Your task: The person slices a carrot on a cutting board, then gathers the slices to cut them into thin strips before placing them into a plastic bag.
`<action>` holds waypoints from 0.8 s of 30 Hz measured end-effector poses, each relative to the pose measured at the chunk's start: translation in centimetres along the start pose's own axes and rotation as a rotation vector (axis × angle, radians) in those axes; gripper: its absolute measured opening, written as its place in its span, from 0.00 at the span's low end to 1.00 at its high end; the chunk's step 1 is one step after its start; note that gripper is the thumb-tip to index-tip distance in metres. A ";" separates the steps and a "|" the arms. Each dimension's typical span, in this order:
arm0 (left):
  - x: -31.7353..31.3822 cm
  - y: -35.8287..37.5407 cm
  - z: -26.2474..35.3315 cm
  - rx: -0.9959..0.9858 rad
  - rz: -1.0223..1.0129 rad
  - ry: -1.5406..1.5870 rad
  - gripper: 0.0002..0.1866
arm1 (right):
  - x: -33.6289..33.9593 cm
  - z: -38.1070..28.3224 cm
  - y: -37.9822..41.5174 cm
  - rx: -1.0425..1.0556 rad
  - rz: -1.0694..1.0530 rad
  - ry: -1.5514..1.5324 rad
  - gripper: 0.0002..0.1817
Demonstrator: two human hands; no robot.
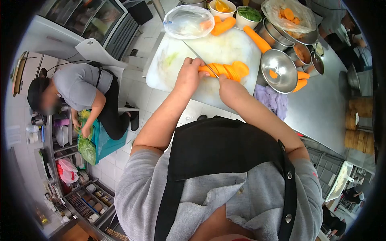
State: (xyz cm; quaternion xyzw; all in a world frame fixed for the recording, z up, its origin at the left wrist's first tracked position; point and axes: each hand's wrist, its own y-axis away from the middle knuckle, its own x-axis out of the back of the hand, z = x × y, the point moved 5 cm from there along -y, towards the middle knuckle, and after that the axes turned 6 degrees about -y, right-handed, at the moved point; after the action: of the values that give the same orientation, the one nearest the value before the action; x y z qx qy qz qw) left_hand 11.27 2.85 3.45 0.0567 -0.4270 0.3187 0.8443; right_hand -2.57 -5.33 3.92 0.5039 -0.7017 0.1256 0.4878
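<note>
A partly sliced carrot point(230, 71) lies on the white cutting board point(165, 74), its slices leaning together toward the right. My left hand point(189, 74) is closed on the carrot's left end, fingers pressed close to the blade. In my right hand point(233, 94) is a knife point(196, 53), its blade crossing the carrot and pointing up-left. The knife's handle is hidden in my fist. Beyond the hands, a clear plastic bag point(187, 24) and a peeled carrot piece point(223, 26) rest at the board's far edge.
Right of the board stand a metal bowl point(278, 71) with a carrot slice, a bagged bowl of carrot pieces point(289, 16) and a purple cloth point(270, 100). Tubs of orange pieces point(222, 6) and green leaves point(250, 13) stand behind. A co-worker point(86, 86) bends over a green bag at left.
</note>
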 end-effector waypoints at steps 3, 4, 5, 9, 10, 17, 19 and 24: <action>-0.1 0.0 0.2 0.014 -0.008 -0.010 0.19 | 0.0 0.2 0.1 -0.001 -0.001 0.010 0.10; -0.2 0.1 0.0 0.015 -0.007 -0.003 0.19 | -0.1 0.2 0.2 -0.001 0.006 0.017 0.10; -0.3 0.1 -0.1 0.017 -0.004 0.002 0.19 | -0.1 0.2 0.2 0.000 0.013 0.023 0.10; -0.4 0.1 -0.3 0.016 -0.009 0.011 0.19 | 0.4 -0.3 1.2 -0.005 0.018 0.024 0.09; -0.4 0.1 -0.3 0.010 -0.006 0.016 0.19 | 1.0 -0.8 1.7 -0.002 0.020 0.025 0.09; -0.3 0.1 -0.1 0.003 0.004 0.008 0.19 | 2.0 -0.9 3.0 0.064 0.080 -0.008 0.09; -0.2 0.1 0.0 0.002 0.011 0.019 0.19 | 1.8 -0.7 2.9 0.050 0.057 0.011 0.09; -0.2 0.0 -0.1 -0.012 0.015 0.005 0.19 | 1.9 -0.9 2.8 0.016 0.012 0.019 0.09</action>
State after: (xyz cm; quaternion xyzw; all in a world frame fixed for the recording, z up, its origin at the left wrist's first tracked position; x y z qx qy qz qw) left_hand 11.20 2.80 3.25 0.0477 -0.4274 0.3225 0.8432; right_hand -4.43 -4.58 6.75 0.5024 -0.6991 0.1386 0.4896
